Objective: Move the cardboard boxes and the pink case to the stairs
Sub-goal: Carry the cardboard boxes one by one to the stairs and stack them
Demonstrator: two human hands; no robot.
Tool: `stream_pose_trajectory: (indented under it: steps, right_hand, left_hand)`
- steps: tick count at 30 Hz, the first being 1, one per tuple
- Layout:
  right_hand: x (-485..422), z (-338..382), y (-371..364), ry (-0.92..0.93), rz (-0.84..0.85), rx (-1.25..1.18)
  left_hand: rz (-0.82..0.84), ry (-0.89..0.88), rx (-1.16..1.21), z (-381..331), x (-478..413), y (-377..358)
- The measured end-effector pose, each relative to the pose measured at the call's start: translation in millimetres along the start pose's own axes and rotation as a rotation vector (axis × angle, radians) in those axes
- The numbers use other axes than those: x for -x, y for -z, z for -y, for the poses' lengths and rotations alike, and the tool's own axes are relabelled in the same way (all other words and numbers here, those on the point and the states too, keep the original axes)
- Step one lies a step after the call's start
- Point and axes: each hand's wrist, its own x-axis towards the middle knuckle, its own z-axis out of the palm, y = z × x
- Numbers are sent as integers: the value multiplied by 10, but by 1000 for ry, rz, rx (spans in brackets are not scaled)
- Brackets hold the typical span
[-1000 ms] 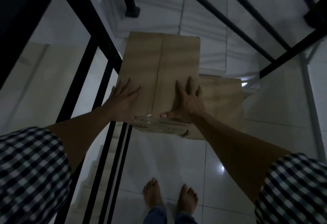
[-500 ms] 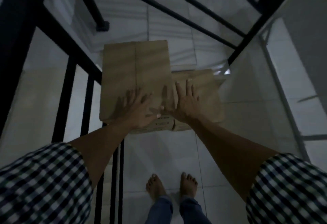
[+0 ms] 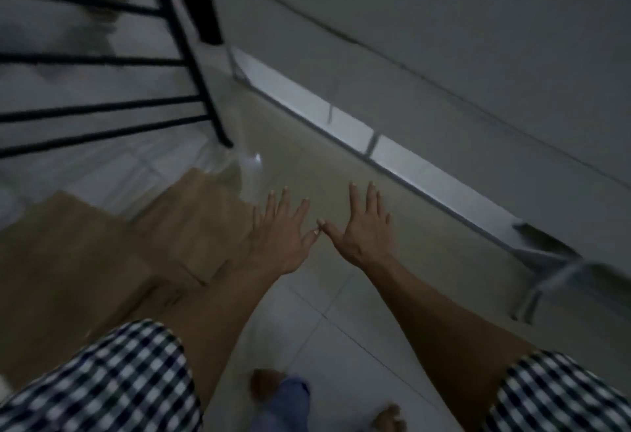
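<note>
- The left hand point(image 3: 281, 235) and right hand point(image 3: 363, 228) are hovering spread flat, thumb tips meeting, holding nothing.
- The cardboard boxes point(image 3: 191, 223) (blurred) are lying just beside the left hand, near the black railing point(image 3: 191, 56).

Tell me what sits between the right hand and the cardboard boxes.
The left hand, open and empty, lies between the right hand and the cardboard boxes, thumb tips close together over pale floor tile. Shown in the head view, which is blurred.
</note>
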Motion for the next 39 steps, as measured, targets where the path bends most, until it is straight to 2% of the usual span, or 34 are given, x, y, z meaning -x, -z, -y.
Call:
stream_pose_trajectory:
  steps: [9,15,20,29,39]
  right_hand:
    - [1370,-2633,1119,-473,-278,-148]
    - [2517,-4229,1595,-722,-428,-218]
    - [3647,-5320,1865,-1000,-543,-258]
    - [5312,-6544,1950,-1467,-665,-367]
    - [6218,-7512,2061,-1854,-793,-492]
  left_hand:
    - [41,-468,-133,-3005,107,-174]
    - [43,-755,-220,-4971,607,-624]
    - [68,-1014,-275,-6491,1263,-1008]
    - [171,-1431,-401,-8467,2334,-1710]
    - [240,-1823,-558,-10295,3177,-2319]
